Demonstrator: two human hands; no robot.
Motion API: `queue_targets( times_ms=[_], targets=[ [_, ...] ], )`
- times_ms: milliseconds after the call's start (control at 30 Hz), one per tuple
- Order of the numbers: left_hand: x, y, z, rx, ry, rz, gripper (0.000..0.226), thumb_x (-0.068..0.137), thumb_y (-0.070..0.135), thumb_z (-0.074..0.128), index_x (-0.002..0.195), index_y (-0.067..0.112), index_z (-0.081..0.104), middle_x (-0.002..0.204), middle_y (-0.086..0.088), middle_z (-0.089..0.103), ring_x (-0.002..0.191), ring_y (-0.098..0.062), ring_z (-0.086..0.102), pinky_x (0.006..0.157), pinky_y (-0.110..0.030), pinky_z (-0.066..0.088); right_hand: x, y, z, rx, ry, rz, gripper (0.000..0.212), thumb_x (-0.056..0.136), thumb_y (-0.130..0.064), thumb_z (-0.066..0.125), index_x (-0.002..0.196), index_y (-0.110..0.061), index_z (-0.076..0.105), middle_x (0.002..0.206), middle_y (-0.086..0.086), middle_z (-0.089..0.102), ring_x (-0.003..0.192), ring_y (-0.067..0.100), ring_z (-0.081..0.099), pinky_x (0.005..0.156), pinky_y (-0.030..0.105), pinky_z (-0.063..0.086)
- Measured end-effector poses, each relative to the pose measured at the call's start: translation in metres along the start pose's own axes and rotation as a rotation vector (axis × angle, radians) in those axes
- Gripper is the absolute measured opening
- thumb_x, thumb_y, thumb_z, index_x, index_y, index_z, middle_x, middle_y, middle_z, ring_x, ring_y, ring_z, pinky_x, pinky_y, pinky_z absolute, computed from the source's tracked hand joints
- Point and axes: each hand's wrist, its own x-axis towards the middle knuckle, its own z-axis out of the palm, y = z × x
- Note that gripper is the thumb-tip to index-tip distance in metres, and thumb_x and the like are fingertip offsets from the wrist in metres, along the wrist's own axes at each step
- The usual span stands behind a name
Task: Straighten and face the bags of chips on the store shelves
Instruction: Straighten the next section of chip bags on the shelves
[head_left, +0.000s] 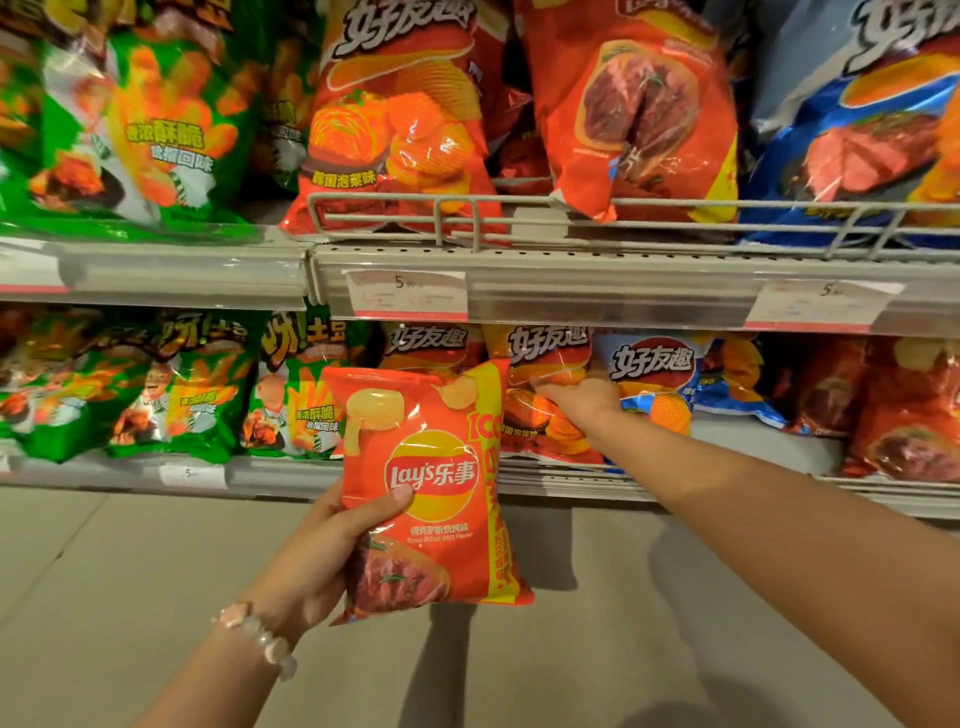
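Left hand (317, 561) gripping Lay's bag (431, 493), right hand's fingers (558, 385) hidden against shelf bag (545, 395)

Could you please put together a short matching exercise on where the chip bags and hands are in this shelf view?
Things:
1. Lay's bag
2. blue chip bag
3. right hand
4. green snack bags

Places:
A. upper shelf, far right
B. lower shelf, left side
C. held in the left hand, off the shelf
D. reaching to an orange chip bag on the lower shelf

Pairs: 1-C, 2-A, 3-D, 4-B
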Motion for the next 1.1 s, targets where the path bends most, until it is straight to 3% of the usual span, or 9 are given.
queue_targets(
  times_ms=[100, 167, 300, 433, 533, 667, 833, 1000, 1100],
  targets=[
    [0.004, -0.001, 0.006, 0.010, 0.003, 0.001, 0.068, 0.057, 0.030, 0.090, 0.115, 0.007, 0.062, 0.102, -0.018, 0.072, 0.087, -0.034, 0.071, 0.063, -0.035, 0.060, -0.001, -0.005, -0.007, -0.175, -0.057, -0.006, 0.078, 0.079, -0.053, 0.068, 0.136, -0.007, 0.044, 0.134, 0.013, 0.054, 0.123, 0.030, 0.051, 0.100, 0.032, 0.042],
    [0.005, 0.001, 0.012, 0.015, 0.014, 0.021, 0.045, 0.074, 0.018, 0.075, 0.116, 0.008, 0.061, 0.101, -0.016, 0.073, 0.086, -0.032, 0.072, 0.064, -0.034, 0.060, -0.006, -0.010, -0.013, -0.172, -0.060, -0.027, 0.080, 0.080, -0.053, 0.067, 0.139, -0.007, 0.040, 0.138, 0.014, 0.050, 0.126, 0.030, 0.048, 0.103, 0.033, 0.040],
    [0.014, 0.006, 0.030, 0.014, 0.006, 0.081, 0.045, 0.074, 0.015, 0.077, 0.116, 0.013, 0.061, 0.102, -0.012, 0.073, 0.087, -0.029, 0.072, 0.063, -0.033, 0.060, -0.041, -0.006, -0.038, 0.209, 0.067, -0.181, 0.061, 0.088, -0.040, 0.062, 0.136, -0.010, 0.040, 0.129, 0.013, 0.054, 0.120, 0.030, 0.051, 0.098, 0.037, 0.043],
    [0.027, 0.007, 0.061, 0.016, -0.053, 0.056, 0.047, 0.071, 0.018, 0.075, 0.116, 0.013, 0.061, 0.103, -0.011, 0.073, 0.086, -0.027, 0.072, 0.063, -0.032, 0.059, -0.095, 0.004, -0.080, 0.401, -0.348, -0.195, 0.066, 0.090, -0.045, 0.054, 0.145, -0.023, 0.026, 0.135, -0.003, 0.047, 0.117, 0.009, 0.046, 0.090, 0.022, 0.035],
    [0.034, 0.000, 0.092, 0.053, -0.142, 0.009, 0.094, 0.035, 0.039, 0.097, 0.118, 0.011, 0.062, 0.109, -0.015, 0.071, 0.093, -0.031, 0.071, 0.067, -0.034, 0.059, -0.113, 0.017, -0.102, 0.428, -0.533, -0.107, 0.099, 0.068, -0.049, 0.079, 0.146, -0.030, 0.022, 0.137, -0.007, 0.047, 0.120, 0.012, 0.051, 0.099, 0.035, 0.044],
    [0.037, -0.009, 0.135, 0.066, -0.236, -0.035, 0.101, 0.033, 0.041, 0.096, 0.121, 0.010, 0.061, 0.113, -0.016, 0.069, 0.099, -0.031, 0.069, 0.069, -0.033, 0.059, -0.117, 0.039, -0.127, 0.462, -0.496, -0.087, 0.084, 0.068, -0.025, 0.084, 0.133, -0.036, 0.032, 0.125, -0.006, 0.058, 0.112, 0.014, 0.060, 0.095, 0.042, 0.051],
    [0.043, -0.012, 0.184, 0.178, -0.291, -0.100, 0.048, 0.075, 0.026, 0.073, 0.120, 0.013, 0.060, 0.111, -0.011, 0.071, 0.098, -0.026, 0.070, 0.072, -0.032, 0.059, -0.107, 0.064, -0.163, 0.526, -0.368, -0.119, 0.071, 0.072, -0.013, 0.081, 0.125, -0.032, 0.037, 0.113, -0.009, 0.061, 0.102, 0.009, 0.063, 0.088, 0.036, 0.054],
    [0.056, -0.009, 0.231, 0.300, -0.243, -0.032, 0.108, 0.027, 0.047, 0.095, 0.125, 0.025, 0.054, 0.109, -0.002, 0.072, 0.096, -0.018, 0.070, 0.079, -0.039, 0.052, -0.093, 0.084, -0.203, 0.472, -0.241, -0.177, 0.064, 0.074, -0.014, 0.080, 0.121, -0.029, 0.038, 0.106, -0.014, 0.061, 0.097, 0.003, 0.061, 0.089, 0.032, 0.052],
    [0.063, -0.011, 0.261, 0.257, -0.207, 0.018, 0.110, 0.028, 0.040, 0.096, 0.127, 0.029, 0.050, 0.109, -0.002, 0.072, 0.096, -0.022, 0.071, 0.081, -0.046, 0.054, -0.085, 0.096, -0.227, 0.459, -0.161, -0.200, 0.065, 0.072, -0.013, 0.081, 0.119, -0.028, 0.039, 0.105, -0.014, 0.060, 0.099, 0.006, 0.061, 0.093, 0.035, 0.051]
  ],
)
